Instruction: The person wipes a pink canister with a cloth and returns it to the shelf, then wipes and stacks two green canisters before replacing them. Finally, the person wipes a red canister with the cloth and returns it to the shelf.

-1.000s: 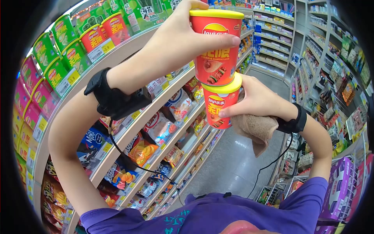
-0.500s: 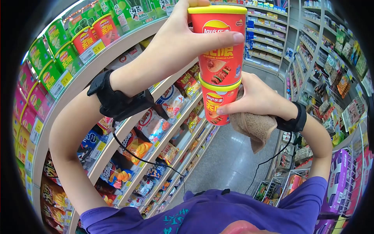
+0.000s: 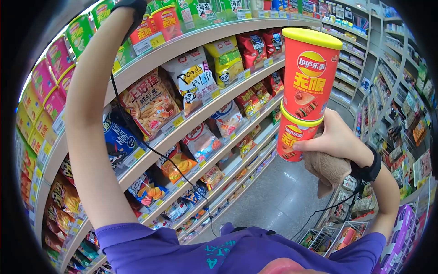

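Two red Lay's cans with yellow lids are stacked one on the other, the upper can (image 3: 308, 75) resting on the lower can (image 3: 294, 139). My right hand (image 3: 335, 139) is wrapped round the lower can, its thumb across the front. A brown cloth (image 3: 327, 171) hangs beneath the same hand. My left arm reaches up to the shelf at the upper left; its black wristband (image 3: 132, 5) shows at the frame's top edge, and the hand itself is out of sight. More red cans (image 3: 166, 23) stand on the top shelf to the right of that wristband.
Shelves (image 3: 200, 109) of bagged snacks run along the left, with green cans (image 3: 80, 34) and pink cans (image 3: 58, 57) on the upper tiers. The tiled aisle floor (image 3: 262, 194) lies below. Wire baskets (image 3: 321, 239) and more shelving are on the right. Black cables hang from both wrists.
My left hand has let go of the upper can and moved up and left out of view. The stacked cans, still in my right hand, appear farther right and lower.
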`<action>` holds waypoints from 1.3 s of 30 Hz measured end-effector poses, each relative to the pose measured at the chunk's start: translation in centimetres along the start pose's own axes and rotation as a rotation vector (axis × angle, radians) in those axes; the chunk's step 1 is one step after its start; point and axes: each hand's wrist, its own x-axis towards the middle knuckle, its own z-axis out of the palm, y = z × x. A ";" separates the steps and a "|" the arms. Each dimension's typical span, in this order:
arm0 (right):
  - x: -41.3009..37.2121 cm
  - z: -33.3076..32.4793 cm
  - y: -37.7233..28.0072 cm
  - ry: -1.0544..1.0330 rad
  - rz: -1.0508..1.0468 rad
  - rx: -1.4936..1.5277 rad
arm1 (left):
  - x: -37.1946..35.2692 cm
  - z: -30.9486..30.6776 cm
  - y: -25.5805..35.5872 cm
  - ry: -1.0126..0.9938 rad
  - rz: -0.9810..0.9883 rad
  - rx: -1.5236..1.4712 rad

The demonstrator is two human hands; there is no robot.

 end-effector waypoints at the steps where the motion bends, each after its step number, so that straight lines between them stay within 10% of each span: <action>1: -0.2 0.0 -0.1 -0.001 -0.004 0.000 | -0.1 0.8 -0.5 0.076 -0.036 0.186; 14: -2.6 -0.4 -0.4 0.017 0.130 -0.046 | 4.5 4.4 -6.8 -0.479 -0.120 0.111; 18: -2.7 -0.3 -0.4 0.014 0.134 -0.027 | 2.7 3.0 -5.6 -0.470 -0.343 -0.115; 20: -2.6 -0.2 -0.5 0.020 0.127 -0.038 | 6.6 6.0 -11.8 -0.522 -0.009 0.137; 39: -1.4 0.3 -1.0 -0.038 0.051 0.016 | 1.0 0.7 -9.6 -0.382 -0.128 0.375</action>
